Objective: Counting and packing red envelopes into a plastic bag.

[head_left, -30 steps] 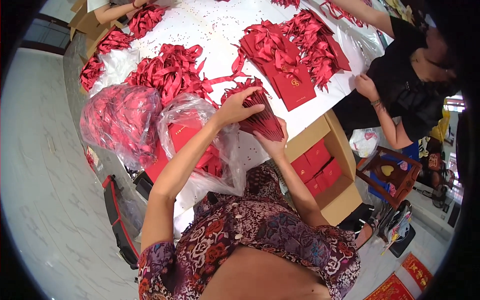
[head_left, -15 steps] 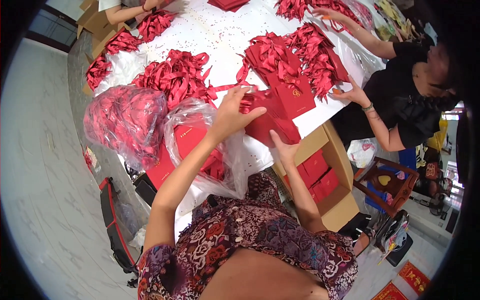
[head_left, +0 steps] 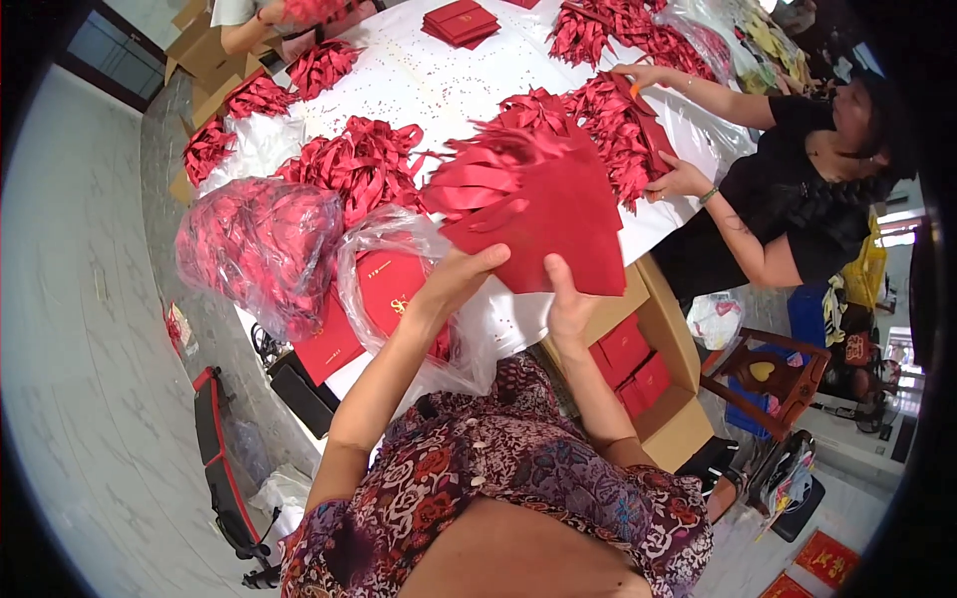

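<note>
A stack of red paper gift bags (head_left: 568, 224) with ribbon handles is held up in front of me over the near edge of the table. My left hand (head_left: 454, 279) grips its lower left edge, thumb on the front face. At the bottom edge my right hand (head_left: 571, 304) is closed too, thumb in front and fingers hidden behind. The red ribbons (head_left: 483, 169) fan out toward the far left. Just left of the stack, an open clear plastic bag (head_left: 467, 344) contains more red gift bags (head_left: 394, 284).
A cardboard box (head_left: 678, 329) holding red packs stands right of my right hand. A stuffed plastic sack (head_left: 254, 254) and a ribbon heap (head_left: 359, 164) lie left. Across the right side, a co-worker (head_left: 788, 179) handles ribboned bags (head_left: 648, 130). Another person's arm (head_left: 244, 35) is far left.
The stack has been raised toward me and its plain face now shows. My left hand has come down from the ribbons to the edge. The co-worker's hands now both hold bags.
</note>
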Demonstrator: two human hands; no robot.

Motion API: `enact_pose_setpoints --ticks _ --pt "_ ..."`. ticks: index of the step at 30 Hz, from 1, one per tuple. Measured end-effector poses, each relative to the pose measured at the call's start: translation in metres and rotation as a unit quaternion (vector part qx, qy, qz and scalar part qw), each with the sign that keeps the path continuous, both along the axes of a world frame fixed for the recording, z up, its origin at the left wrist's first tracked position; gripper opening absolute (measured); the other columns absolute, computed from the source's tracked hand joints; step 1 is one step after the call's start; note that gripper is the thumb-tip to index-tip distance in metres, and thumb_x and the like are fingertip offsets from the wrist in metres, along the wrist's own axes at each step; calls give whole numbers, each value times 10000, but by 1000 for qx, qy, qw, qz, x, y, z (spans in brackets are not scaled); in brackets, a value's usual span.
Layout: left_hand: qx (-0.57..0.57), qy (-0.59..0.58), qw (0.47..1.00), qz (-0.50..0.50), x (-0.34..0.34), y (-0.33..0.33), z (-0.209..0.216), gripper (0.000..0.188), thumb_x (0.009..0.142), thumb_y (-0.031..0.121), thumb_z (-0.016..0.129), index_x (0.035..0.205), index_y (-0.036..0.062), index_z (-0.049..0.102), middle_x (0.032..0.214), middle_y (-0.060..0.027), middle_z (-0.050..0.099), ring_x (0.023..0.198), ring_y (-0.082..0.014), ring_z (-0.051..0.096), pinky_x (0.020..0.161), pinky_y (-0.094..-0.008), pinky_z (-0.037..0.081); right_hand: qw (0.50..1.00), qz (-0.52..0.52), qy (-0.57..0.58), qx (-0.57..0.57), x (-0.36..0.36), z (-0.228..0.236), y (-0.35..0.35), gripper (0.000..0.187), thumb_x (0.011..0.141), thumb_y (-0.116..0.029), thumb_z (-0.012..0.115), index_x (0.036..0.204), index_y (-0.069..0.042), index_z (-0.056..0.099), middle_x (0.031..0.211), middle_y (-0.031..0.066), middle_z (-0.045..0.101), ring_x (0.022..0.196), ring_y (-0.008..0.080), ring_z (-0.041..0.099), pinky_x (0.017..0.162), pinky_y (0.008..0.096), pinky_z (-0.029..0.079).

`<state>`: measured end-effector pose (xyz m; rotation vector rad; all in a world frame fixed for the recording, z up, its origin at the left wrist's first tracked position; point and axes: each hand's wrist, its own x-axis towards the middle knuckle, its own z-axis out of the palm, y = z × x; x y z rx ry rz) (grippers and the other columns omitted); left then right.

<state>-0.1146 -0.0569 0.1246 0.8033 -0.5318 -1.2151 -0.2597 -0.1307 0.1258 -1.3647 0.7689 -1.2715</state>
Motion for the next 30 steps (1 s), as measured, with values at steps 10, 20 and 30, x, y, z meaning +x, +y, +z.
enact_pose_setpoints --ticks 10,20,30 --pt "68 201 976 46 36 28 -24 466 885 294 671 1242 15 559 1148 -142 660 1010 -278 663 899 -423 546 930 349 -64 96 -12 -1 1 796 759 -116 820 1384 22 346 1365 130 461 1240 206 489 1048 363 415" --pt "-16 289 957 13 45 72 -32 519 797 220 765 1239 18 584 1160 -137 666 1050 -279 656 947 -434 525 885 445 -127 -57 26 35 -48 1314 581 -642 839 1518 -50 133 1503 175 262 1423 269 259 1150 446 257" --pt "-40 303 952 -6 56 85 -36 559 791 189 768 1282 27 555 1191 -130 655 1072 -281 646 970 -439 512 895 446 9 -25 38 53 -46 588 893 -211 682 1384 -16 424 1361 125 475 1280 204 462 1054 350 400"
